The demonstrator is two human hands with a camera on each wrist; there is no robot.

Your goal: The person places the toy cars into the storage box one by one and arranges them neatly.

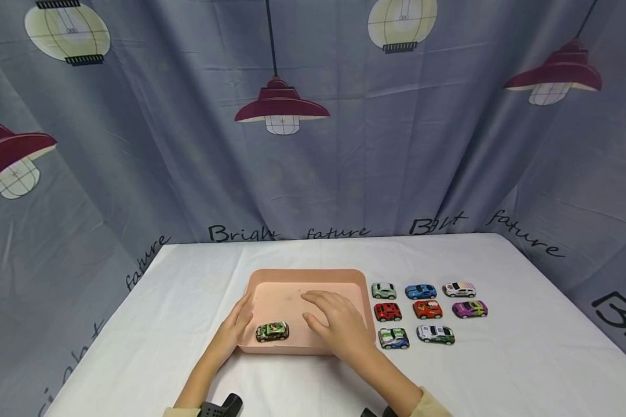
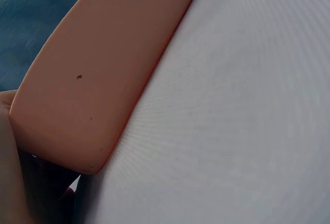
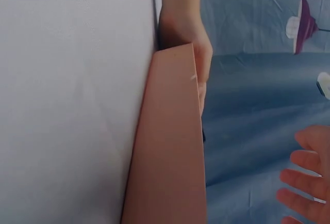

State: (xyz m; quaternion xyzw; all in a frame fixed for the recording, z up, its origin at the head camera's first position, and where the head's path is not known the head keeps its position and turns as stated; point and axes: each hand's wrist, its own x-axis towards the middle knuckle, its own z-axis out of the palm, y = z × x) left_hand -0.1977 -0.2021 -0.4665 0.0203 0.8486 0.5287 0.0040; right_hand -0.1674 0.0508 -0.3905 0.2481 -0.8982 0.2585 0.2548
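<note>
A shallow pink tray (image 1: 305,350) lies on the white-covered table. My left hand (image 1: 231,330) holds its left side, fingers along the rim; in the left wrist view that hand (image 2: 7,167) shows at the tray's near corner. One toy car (image 1: 272,331), green with a camouflage-like pattern, sits inside the tray at the near left. Over the tray's right half is my right hand (image 1: 341,324), its fingers spread and holding nothing. In the right wrist view its fingers (image 3: 304,182) appear apart from the tray wall (image 3: 167,141).
Right of the tray stand several toy cars in loose rows, among them a red one (image 1: 388,311), a blue one (image 1: 421,291), a purple one (image 1: 470,309) and a white one (image 1: 435,334). A grey-blue curtain (image 1: 313,185) with printed lamps hangs behind the table.
</note>
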